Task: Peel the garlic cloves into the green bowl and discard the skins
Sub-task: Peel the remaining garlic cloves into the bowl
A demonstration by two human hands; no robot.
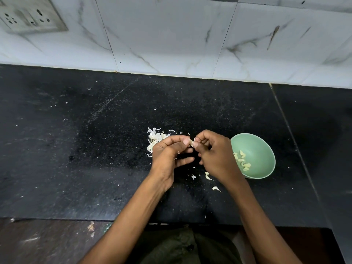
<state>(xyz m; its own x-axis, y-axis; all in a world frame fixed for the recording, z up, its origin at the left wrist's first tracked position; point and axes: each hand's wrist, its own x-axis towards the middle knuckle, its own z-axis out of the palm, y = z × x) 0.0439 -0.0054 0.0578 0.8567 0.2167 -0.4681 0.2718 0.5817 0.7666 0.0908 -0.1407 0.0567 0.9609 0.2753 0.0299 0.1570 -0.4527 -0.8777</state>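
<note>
Garlic clove (191, 142), pale and half-skinned, pinched between left hand (167, 153) and right hand (215, 155).

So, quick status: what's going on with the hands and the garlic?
Left hand and right hand both pinching one garlic clove. Peeled cloves in green bowl. Skins piled on counter; nothing blocking.

- I see soft, even light; the wall (171, 35) is bright, the counter (76, 149) dark.
- Wide-angle bending shows at the edges (the socket (28, 16) looks smeared).
- Centre is sharp.
</note>
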